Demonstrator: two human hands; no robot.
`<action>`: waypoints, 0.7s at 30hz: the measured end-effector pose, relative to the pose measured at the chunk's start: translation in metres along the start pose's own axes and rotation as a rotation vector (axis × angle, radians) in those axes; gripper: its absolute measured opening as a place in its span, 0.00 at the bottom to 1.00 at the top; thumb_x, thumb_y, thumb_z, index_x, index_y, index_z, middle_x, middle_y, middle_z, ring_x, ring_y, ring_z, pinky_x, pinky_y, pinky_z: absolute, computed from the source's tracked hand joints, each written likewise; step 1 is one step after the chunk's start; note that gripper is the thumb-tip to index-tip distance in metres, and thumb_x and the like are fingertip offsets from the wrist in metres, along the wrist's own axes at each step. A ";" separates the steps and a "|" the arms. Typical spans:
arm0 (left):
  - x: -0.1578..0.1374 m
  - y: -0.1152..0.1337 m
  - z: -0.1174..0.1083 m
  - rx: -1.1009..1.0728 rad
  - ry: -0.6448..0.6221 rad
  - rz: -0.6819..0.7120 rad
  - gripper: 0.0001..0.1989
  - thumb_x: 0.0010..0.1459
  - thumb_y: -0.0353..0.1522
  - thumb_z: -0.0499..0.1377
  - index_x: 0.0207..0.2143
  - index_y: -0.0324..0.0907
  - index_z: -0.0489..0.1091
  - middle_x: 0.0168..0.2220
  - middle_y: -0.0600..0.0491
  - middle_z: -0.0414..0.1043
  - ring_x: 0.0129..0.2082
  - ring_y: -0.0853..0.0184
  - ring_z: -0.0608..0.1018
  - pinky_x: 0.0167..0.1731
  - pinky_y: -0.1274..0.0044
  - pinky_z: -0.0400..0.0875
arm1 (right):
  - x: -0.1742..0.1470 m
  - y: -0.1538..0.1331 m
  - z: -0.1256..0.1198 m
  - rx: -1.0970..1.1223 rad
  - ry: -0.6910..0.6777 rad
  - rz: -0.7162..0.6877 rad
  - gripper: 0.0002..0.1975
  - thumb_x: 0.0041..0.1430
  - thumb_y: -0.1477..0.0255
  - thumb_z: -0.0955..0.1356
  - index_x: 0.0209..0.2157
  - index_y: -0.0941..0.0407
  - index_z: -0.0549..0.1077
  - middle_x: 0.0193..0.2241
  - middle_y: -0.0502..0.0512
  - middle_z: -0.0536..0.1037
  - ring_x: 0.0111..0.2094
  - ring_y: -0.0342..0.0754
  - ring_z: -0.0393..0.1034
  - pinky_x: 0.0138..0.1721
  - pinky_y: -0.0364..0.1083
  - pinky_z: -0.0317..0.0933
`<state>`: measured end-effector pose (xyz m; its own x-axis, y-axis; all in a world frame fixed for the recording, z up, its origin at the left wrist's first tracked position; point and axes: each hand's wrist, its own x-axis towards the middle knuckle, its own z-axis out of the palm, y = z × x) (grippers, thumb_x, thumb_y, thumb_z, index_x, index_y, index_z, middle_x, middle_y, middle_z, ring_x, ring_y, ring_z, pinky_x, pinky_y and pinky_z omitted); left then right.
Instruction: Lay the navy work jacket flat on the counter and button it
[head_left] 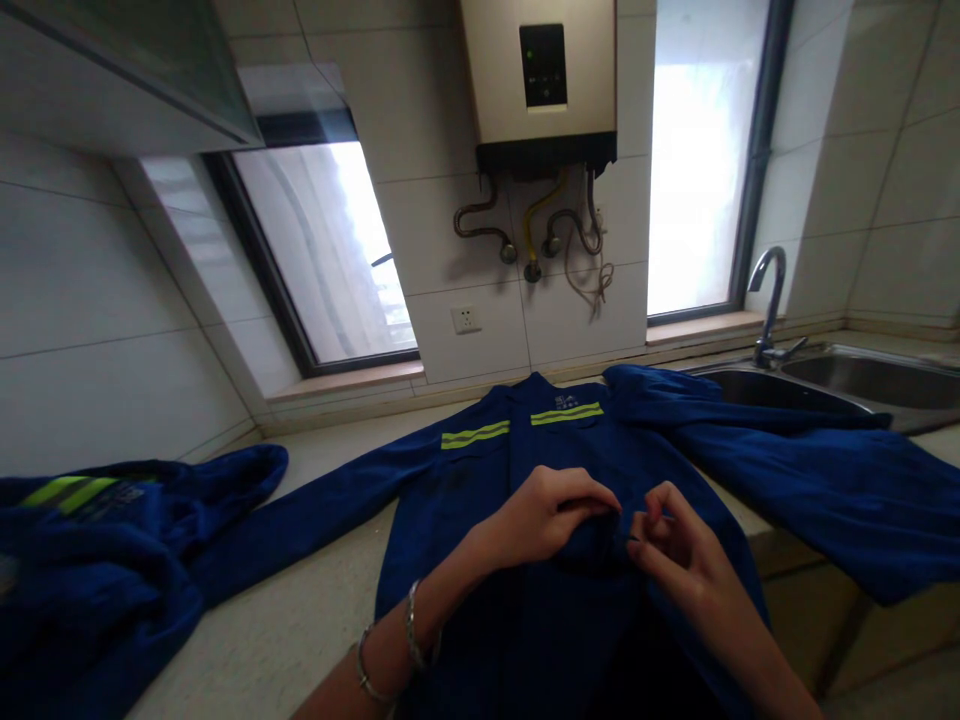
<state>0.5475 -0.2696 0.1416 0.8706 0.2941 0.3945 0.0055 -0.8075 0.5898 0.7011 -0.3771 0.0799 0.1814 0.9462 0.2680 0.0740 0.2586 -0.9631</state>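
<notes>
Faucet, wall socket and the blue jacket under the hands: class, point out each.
Faucet (775,298), head view: its curved neck.
Wall socket (466,319), head view: its faceplate.
Blue jacket (472,490), head view: its front fabric.

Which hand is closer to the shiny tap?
Right. The right hand is over the blue jacket's front, in front of the tap and to its left; the left hand, over the same jacket, is farther left.

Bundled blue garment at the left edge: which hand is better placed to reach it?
Probably the left hand: it is nearer to the bundled garment. The right hand is farther across the spread jacket.
</notes>
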 end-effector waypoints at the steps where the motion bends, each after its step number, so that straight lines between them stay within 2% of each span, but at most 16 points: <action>1: 0.000 0.000 -0.001 0.002 -0.008 0.002 0.10 0.60 0.28 0.52 0.39 0.37 0.73 0.36 0.50 0.74 0.36 0.71 0.75 0.39 0.82 0.67 | 0.001 -0.001 0.000 -0.010 -0.006 0.002 0.11 0.57 0.70 0.64 0.30 0.54 0.53 0.24 0.43 0.58 0.25 0.37 0.52 0.25 0.37 0.50; 8: -0.002 -0.003 -0.001 0.013 -0.044 0.022 0.11 0.61 0.29 0.52 0.41 0.37 0.73 0.35 0.50 0.74 0.35 0.71 0.74 0.38 0.81 0.66 | 0.004 -0.002 0.001 -0.039 -0.075 0.024 0.10 0.55 0.74 0.63 0.29 0.54 0.52 0.24 0.43 0.56 0.25 0.38 0.50 0.26 0.40 0.49; 13: -0.002 -0.005 -0.002 0.020 -0.081 0.055 0.11 0.60 0.29 0.53 0.42 0.38 0.74 0.34 0.49 0.74 0.34 0.71 0.75 0.36 0.81 0.67 | 0.004 -0.004 0.001 -0.119 -0.060 0.033 0.10 0.53 0.75 0.63 0.27 0.54 0.52 0.23 0.43 0.55 0.24 0.39 0.49 0.25 0.40 0.48; 21: -0.004 -0.001 -0.002 0.067 -0.166 0.133 0.13 0.60 0.26 0.52 0.45 0.39 0.73 0.37 0.48 0.75 0.39 0.69 0.74 0.40 0.79 0.68 | 0.005 -0.005 0.001 -0.172 -0.071 0.031 0.10 0.52 0.76 0.63 0.27 0.54 0.53 0.23 0.43 0.53 0.24 0.39 0.47 0.24 0.40 0.47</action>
<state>0.5428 -0.2694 0.1408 0.9347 0.0993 0.3412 -0.0866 -0.8675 0.4898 0.7003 -0.3735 0.0863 0.1173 0.9661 0.2300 0.2371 0.1976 -0.9512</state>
